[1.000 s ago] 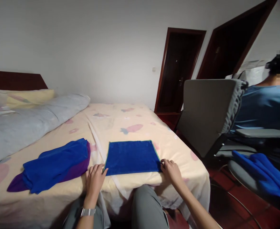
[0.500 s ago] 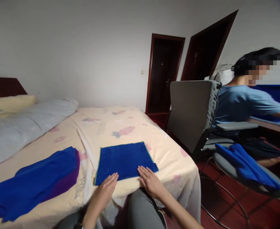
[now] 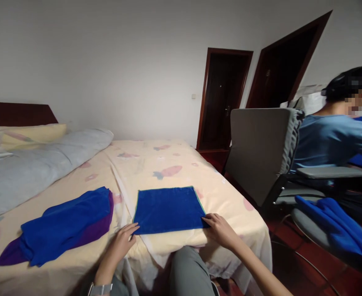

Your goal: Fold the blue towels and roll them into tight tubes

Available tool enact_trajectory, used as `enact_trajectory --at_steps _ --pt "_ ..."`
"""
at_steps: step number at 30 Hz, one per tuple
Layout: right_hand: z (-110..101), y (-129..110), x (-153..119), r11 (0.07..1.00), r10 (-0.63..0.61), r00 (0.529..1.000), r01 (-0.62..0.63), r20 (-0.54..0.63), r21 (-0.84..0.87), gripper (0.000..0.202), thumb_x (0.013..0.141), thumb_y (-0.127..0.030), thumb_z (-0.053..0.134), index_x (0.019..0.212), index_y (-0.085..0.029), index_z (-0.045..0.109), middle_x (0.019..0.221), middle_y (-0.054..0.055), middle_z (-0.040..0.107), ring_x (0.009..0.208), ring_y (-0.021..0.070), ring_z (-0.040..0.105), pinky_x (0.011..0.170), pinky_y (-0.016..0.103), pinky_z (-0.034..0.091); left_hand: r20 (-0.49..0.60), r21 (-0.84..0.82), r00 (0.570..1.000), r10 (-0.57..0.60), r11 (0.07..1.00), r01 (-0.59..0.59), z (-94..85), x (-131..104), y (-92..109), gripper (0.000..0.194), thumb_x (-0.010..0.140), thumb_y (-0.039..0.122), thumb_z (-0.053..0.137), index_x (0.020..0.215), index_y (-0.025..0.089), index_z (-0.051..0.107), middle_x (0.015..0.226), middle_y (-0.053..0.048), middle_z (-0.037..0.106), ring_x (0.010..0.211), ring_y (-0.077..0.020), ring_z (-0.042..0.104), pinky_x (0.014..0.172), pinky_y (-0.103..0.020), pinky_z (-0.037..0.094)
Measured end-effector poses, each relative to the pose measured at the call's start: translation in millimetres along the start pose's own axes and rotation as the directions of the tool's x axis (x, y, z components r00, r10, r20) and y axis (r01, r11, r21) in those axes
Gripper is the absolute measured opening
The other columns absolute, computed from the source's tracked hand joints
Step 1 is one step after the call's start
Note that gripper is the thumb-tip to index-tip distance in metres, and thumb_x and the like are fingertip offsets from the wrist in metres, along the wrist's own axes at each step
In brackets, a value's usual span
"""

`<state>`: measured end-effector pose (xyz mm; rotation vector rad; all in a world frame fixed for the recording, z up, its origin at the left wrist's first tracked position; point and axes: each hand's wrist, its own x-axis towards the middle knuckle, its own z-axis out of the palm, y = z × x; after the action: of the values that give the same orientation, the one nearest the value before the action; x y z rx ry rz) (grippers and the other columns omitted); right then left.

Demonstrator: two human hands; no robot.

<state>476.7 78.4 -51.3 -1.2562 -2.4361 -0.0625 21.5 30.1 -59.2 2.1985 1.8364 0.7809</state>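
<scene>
On the bed (image 3: 175, 164), a flat rectangular blue towel (image 3: 168, 209) (plush, green-edged) lies between the hands: left hand (image 3: 121, 242) pinches its near-left corner, right hand (image 3: 219, 230) its near-right corner, fingers curled.

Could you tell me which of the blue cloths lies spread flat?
The blue cloth between both hands, at the bed's near edge; the others are heaped.
</scene>
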Motion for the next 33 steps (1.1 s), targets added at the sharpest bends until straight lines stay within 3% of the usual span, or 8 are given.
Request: enact_trajectory --at_steps 5,8,11,17,23,28,31,33 --pt "1 14 14 0.979 0.072 0.996 -0.079 0.044 0.189 0.04 0.081 -0.014 0.051 0.114 -0.02 0.073 0.109 0.009 0.071 0.101 0.0263 0.063 0.093 0.038 0.048 0.017 -0.206 0.991 -0.134 0.969 0.134 -17.1 5 7 0.033 0.085 0.029 0.05 0.108 0.022 0.073 0.116 -0.004 0.075 0.11 -0.021 0.068 0.101 -0.029 0.049" --pt "0 23 32 0.869 0.249 0.966 -0.255 0.072 0.424 0.029 0.081 -0.021 0.05 0.097 -0.019 0.075 0.097 0.007 0.073 0.094 0.0244 0.066 0.088 0.033 0.048 -0.005 -0.226 0.984 -0.18 0.958 0.174 -21.8 20 7 0.036 0.089 0.04 0.046 0.106 0.019 0.069 0.097 -0.004 0.077 0.094 -0.0205 0.071 0.085 -0.026 0.053" --pt "5 30 51 0.761 0.399 0.912 -0.389 0.097 0.52 0.028 0.083 -0.026 0.046 0.087 -0.017 0.072 0.091 0.008 0.074 0.085 0.0225 0.068 0.078 0.03 0.05 -0.059 -0.224 0.973 -0.223 0.953 0.205 -17.0 36 3 0.039 0.092 0.043 0.041 0.11 0.018 0.064 0.089 -0.004 0.075 0.088 -0.0204 0.071 0.079 -0.026 0.052" --pt "24 35 53 0.626 0.559 0.822 -0.506 0.111 0.593 0.045 0.087 -0.044 0.051 0.117 -0.014 0.063 0.089 0.01 0.075 0.083 0.0236 0.071 0.071 0.029 0.053 -0.202 -0.151 0.919 -0.338 0.938 0.311 0.9 36 3 0.035 0.087 0.043 0.056 0.114 0.021 0.059 0.092 -0.006 0.075 0.089 -0.0242 0.072 0.076 -0.029 0.05" --pt "21 29 44 0.698 0.485 0.874 -0.404 0.024 0.591 0.039 0.087 -0.043 0.048 0.115 -0.019 0.06 0.082 0.005 0.074 0.079 0.0229 0.07 0.071 0.031 0.051 -0.217 -0.093 0.901 -0.375 0.927 0.364 -8.7 28 19 0.026 0.092 0.031 0.053 0.115 0.021 0.061 0.097 -0.006 0.079 0.096 -0.0235 0.073 0.077 -0.029 0.051" --pt "0 28 42 0.801 0.332 0.936 -0.347 0.119 0.488 0.026 0.09 -0.039 0.044 0.096 -0.021 0.061 0.067 0.0 0.069 0.06 0.0188 0.063 0.06 0.027 0.044 -0.221 -0.088 0.907 -0.358 0.934 0.347 -17.4 26 17 0.016 0.094 0.032 0.051 0.097 0.021 0.062 0.096 -0.007 0.079 0.097 -0.0208 0.074 0.075 -0.024 0.052" --pt "0 26 36 0.84 0.327 0.937 -0.348 0.125 0.415 0.025 0.093 -0.035 0.043 0.098 -0.021 0.064 0.072 0.002 0.071 0.066 0.0197 0.066 0.063 0.027 0.046 -0.21 -0.044 0.923 -0.321 0.947 0.319 -17.1 19 15 0.012 0.092 0.029 0.054 0.09 0.022 0.063 0.088 -0.005 0.08 0.089 -0.0202 0.075 0.069 -0.022 0.052" --pt "4 24 32 0.901 0.33 0.942 -0.332 0.055 0.281 0.025 0.094 -0.03 0.044 0.099 -0.021 0.067 0.081 0.005 0.072 0.076 0.0218 0.067 0.069 0.029 0.048 -0.214 0.013 0.933 -0.288 0.955 0.298 -17.4 15 16 0.01 0.089 0.027 0.056 0.087 0.022 0.064 0.083 -0.004 0.079 0.083 -0.0225 0.075 0.069 -0.026 0.051"
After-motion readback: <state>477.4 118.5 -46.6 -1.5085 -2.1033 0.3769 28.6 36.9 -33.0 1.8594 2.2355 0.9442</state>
